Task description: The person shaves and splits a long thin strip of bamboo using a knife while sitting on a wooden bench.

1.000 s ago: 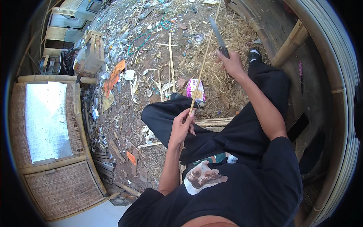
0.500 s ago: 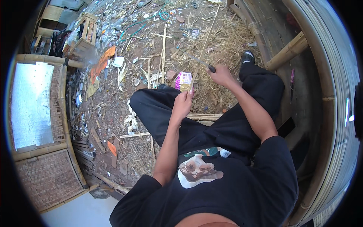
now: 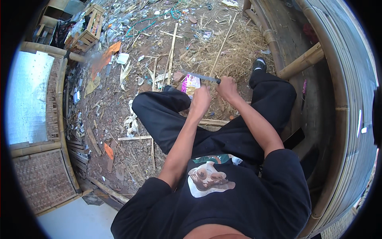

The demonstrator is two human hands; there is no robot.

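Observation:
My right hand is closed around the dark handle of a knife, whose long blade points left. My left hand, also closed, holds the lower end of a long thin bamboo strip, which slants away up and to the right over the straw. The blade crosses the strip just beyond my left fingers; whether it touches cannot be told. A pink, white and yellow packet lies on the ground behind the blade, partly hidden by my left hand.
Bamboo sticks and straw lie on the littered dirt ground. A wooden crate stands at the far left. A woven bamboo panel borders the left, and a bamboo post the right. A bamboo piece lies between my legs.
My left hand has moved right and slightly up along with the strip, closer to my right hand. The knife has come down and left, its blade now nearer my left hand.

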